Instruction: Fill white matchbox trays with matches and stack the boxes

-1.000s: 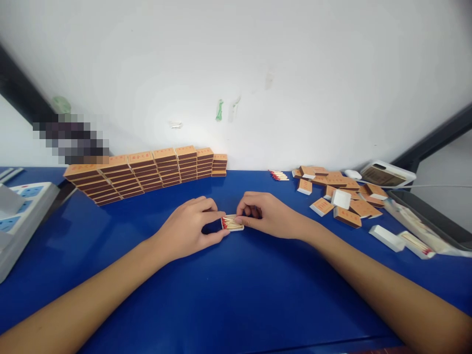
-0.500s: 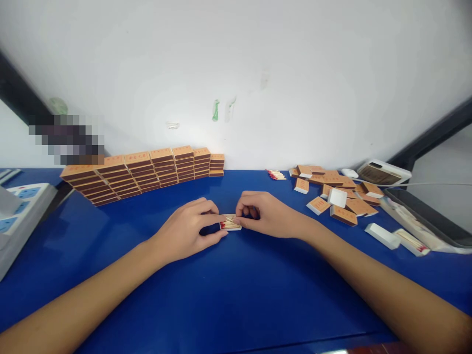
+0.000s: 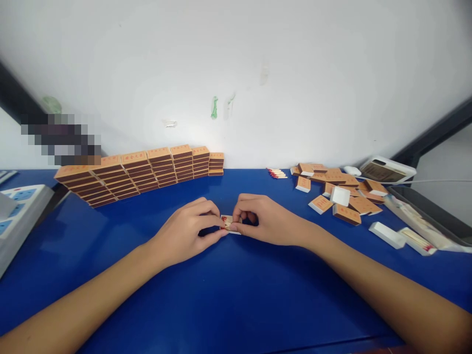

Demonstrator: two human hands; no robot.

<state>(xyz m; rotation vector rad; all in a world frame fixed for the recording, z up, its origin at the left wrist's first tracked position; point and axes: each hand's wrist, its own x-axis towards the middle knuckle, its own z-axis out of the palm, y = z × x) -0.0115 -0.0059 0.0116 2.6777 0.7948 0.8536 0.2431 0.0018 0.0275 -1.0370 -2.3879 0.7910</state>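
Observation:
A small white matchbox tray [image 3: 235, 233] lies on the blue table in front of me, with red-tipped matches [image 3: 226, 222] inside. My left hand [image 3: 191, 228] grips the tray's left end between thumb and forefinger. From the other side, my right hand [image 3: 256, 218] reaches over the tray with thumb and fingertips pinched together on the matches. Those fingers cover the right part of the tray, so the match ends there are hidden.
Stacked matchboxes [image 3: 134, 169] form a row along the wall at left. Loose matches [image 3: 276, 173] lie at the back. At right are scattered matchbox sleeves [image 3: 346, 214], a white tray [image 3: 386, 235], a match-filled tray [image 3: 417, 241] and a phone [image 3: 387, 169]. A power strip [image 3: 22, 211] stands far left.
My right thumb and fingertips have moved slightly left and down over the matches, covering more of the tray. My left hand keeps its grip. The view has shifted a little.

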